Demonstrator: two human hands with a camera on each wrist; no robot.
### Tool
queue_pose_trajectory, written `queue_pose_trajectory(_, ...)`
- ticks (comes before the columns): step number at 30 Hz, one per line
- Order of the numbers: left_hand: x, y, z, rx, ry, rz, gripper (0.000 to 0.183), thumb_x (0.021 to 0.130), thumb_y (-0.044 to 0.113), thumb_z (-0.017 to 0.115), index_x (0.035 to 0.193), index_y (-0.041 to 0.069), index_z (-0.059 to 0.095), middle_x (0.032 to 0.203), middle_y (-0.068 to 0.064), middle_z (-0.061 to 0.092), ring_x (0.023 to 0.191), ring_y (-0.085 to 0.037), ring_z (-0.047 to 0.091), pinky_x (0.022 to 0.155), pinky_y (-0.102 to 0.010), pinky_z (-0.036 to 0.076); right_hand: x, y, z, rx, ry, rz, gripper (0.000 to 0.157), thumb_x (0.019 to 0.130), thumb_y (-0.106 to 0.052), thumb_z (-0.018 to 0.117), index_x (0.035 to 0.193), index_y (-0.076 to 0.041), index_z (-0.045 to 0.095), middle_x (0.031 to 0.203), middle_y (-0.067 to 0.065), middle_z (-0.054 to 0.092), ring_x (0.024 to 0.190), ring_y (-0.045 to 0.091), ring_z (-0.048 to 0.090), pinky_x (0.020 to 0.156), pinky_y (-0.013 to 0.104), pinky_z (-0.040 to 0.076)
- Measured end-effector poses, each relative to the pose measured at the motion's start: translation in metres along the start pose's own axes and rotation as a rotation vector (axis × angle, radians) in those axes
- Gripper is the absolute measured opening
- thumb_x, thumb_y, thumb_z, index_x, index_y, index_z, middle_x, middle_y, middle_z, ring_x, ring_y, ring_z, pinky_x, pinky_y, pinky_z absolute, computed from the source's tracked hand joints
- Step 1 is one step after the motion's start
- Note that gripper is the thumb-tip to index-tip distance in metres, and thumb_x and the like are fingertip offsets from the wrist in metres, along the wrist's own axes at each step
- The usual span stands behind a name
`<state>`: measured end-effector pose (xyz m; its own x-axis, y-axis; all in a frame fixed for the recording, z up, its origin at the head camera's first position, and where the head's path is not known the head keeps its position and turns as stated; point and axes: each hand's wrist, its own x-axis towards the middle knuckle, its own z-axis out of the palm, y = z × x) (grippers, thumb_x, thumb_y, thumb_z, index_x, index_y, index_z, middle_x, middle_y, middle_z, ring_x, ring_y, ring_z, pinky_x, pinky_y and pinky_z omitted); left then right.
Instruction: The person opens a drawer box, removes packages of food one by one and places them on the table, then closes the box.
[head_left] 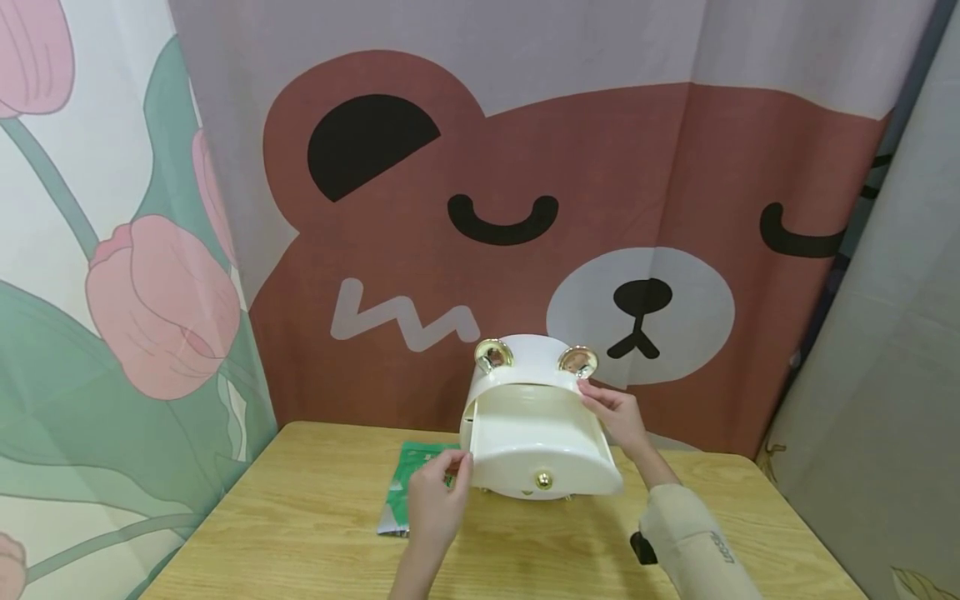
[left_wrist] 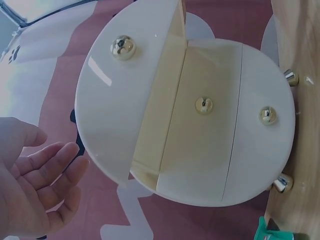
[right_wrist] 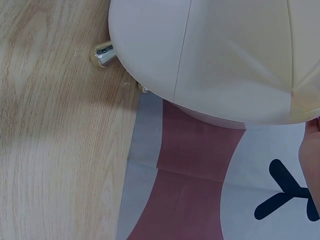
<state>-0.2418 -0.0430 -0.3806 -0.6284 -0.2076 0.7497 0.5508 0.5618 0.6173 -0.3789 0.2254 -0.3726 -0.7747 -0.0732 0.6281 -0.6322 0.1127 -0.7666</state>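
Glossy white plastic forms the mini drawer cabinet (head_left: 532,360), standing on gold feet (left_wrist: 282,183) over the wood-grain table (head_left: 300,508). Its top drawer (head_left: 585,482) juts well out in front; a green packet (head_left: 407,485) lies left of the cabinet. Apart from each other, the left hand (head_left: 437,504) hangs loosely open before the cabinet's left side, while the right hand (head_left: 621,419) reaches its rim below the right gold ear (head_left: 578,362); whether those fingers pinch, I cannot tell. Pulling farther could slip the drawer free; pressing its overhang might tip the cabinet forward.
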Motion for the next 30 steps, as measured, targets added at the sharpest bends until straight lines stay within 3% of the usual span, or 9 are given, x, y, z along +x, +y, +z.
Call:
queue_pose_trajectory(7,-0.003,0.002,0.007,0.012,0.007,0.036,0.004,0.078,0.006,0.065,0.076,0.003,0.066,0.064,0.002,0.061,0.056,-0.006,0.053,0.046,-0.018,0.040,0.000,0.000,0.000,0.000,0.000,0.001,0.025,0.082,0.003,0.059,0.101,0.018,0.056,0.108,0.020,0.055,0.099,-0.002,0.053,0.080,0.018,0.042)
queue_pose_trajectory(12,-0.007,0.003,0.011,0.009,-0.032,0.030,0.006,0.080,0.008,0.064,0.079,0.003,0.065,0.068,0.001,0.062,0.058,-0.008,0.055,0.048,-0.019,0.041,0.000,-0.001,0.000,0.003,-0.001,0.002,0.024,0.082,0.003,0.059,0.102,0.018,0.056,0.110,0.026,0.051,0.100,-0.001,0.053,0.080,0.018,0.042)
queue_pose_trajectory(17,-0.009,0.006,0.014,-0.014,-0.075,0.016,0.004,0.080,0.007,0.063,0.079,0.004,0.066,0.069,0.001,0.063,0.060,-0.009,0.056,0.049,-0.020,0.043,-0.001,-0.002,0.001,0.007,-0.004,0.009,0.026,0.082,0.002,0.060,0.102,0.017,0.056,0.111,0.026,0.051,0.100,-0.002,0.053,0.080,0.018,0.042)
queue_pose_trajectory(30,-0.015,0.011,0.024,-0.048,-0.089,0.017,0.005,0.081,0.009,0.063,0.078,0.006,0.066,0.068,0.003,0.062,0.059,-0.006,0.054,0.049,-0.018,0.041,-0.001,-0.004,0.000,-0.005,0.003,0.026,0.026,0.082,0.000,0.060,0.102,0.016,0.056,0.111,0.025,0.051,0.099,-0.003,0.053,0.080,0.018,0.042)
